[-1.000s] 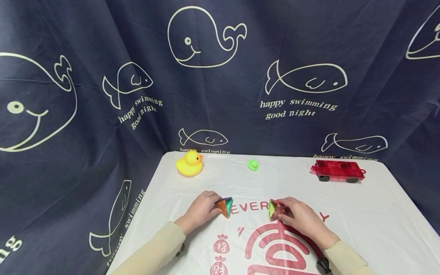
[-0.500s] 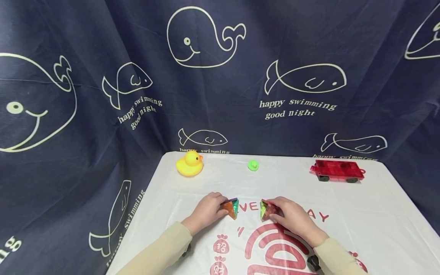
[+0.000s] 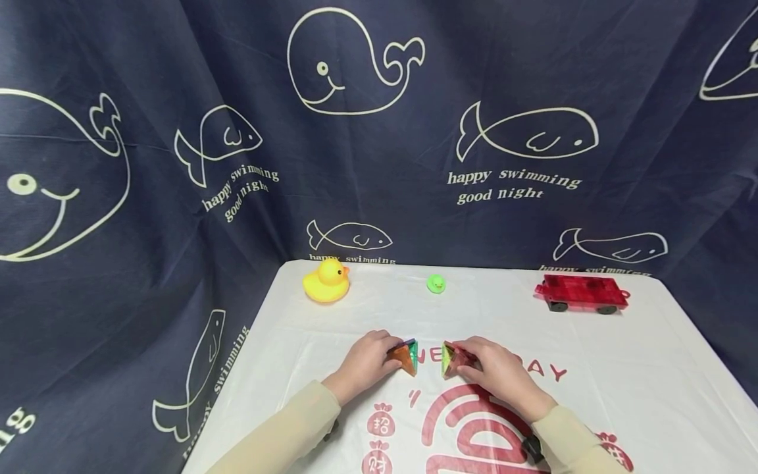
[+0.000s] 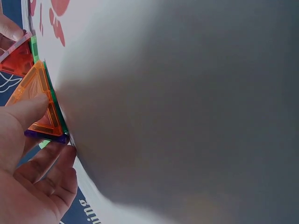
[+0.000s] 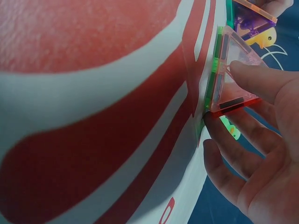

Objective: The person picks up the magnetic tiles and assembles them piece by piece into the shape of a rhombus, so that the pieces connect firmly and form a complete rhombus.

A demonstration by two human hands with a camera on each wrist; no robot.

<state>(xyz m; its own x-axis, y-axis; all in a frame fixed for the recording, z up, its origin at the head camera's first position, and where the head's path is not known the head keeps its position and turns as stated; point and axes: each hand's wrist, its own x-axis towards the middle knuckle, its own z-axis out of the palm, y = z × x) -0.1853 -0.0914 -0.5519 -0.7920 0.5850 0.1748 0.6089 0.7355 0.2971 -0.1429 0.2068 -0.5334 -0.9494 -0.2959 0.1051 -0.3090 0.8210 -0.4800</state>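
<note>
Near the middle of the table, my left hand (image 3: 368, 361) pinches a small pyramid of translucent triangular magnetic tiles (image 3: 405, 357). Its orange tile (image 4: 54, 119) faces the thumb in the left wrist view, with purple and green tiles on other sides. Opposite it, my right hand (image 3: 503, 374) grips a second tile pyramid (image 3: 448, 361). The right wrist view shows its pink tile (image 5: 233, 91) under the thumb, a green tile along the tabletop and a red one by the fingers. A narrow gap separates the pyramids in the head view. Fingers hide their outer sides.
Along the table's back edge stand a yellow rubber duck (image 3: 326, 282), a small green duck (image 3: 436, 284) and a red toy wagon (image 3: 583, 293) with black wheels. A printed white cloth (image 3: 379, 309) covers the table. Dark blue curtain (image 3: 367, 178) hangs behind and beside it.
My two hands have drawn toward each other, carrying the pyramids: the left one went right, the right one went left. The gap between the pyramids is much narrower. Ducks and wagon stayed put.
</note>
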